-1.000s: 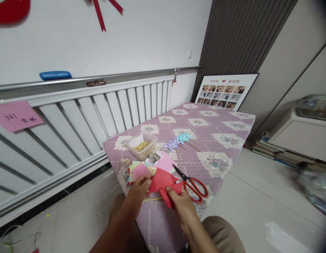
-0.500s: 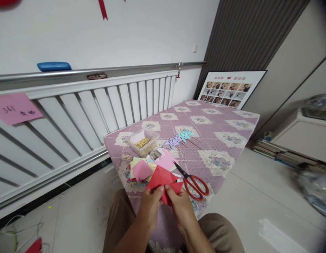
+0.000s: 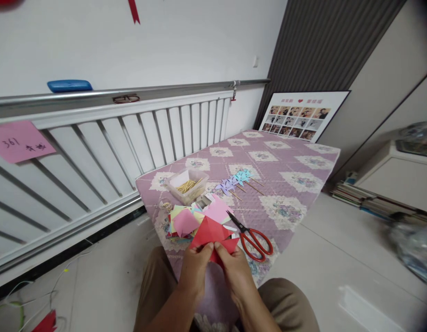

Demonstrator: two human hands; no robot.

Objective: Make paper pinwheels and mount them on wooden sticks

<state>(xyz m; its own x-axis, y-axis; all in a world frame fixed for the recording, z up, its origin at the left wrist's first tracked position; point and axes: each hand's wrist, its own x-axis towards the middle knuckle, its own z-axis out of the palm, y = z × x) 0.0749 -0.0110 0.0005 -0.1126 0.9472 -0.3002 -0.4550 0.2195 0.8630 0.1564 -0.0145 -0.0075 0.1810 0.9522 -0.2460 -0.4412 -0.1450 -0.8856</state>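
A folded red paper (image 3: pixel 210 234) is pinched between my two hands just above the near edge of the purple quilted table (image 3: pixel 285 184). My left hand (image 3: pixel 195 269) grips its lower left side with closed fingers. My right hand (image 3: pixel 234 272) grips its lower right side, thumb on top. Right behind the red paper lies a pile of coloured paper squares (image 3: pixel 187 220). Red-handled scissors (image 3: pixel 253 237) lie on the table just right of my hands, blades pointing toward the paper pile.
A clear plastic box of wooden sticks (image 3: pixel 187 185) stands behind the paper pile. Small blue and purple paper pinwheels on sticks (image 3: pixel 236 181) lie mid-table. A white railing (image 3: pixel 113 138) runs along the left. A photo board (image 3: pixel 296 117) leans at the far end; books (image 3: pixel 358 196) are stacked on the floor.
My hands have drawn together on the red paper, nearer to me. The head camera has shifted slightly, so the table sits a little higher and further right in view.
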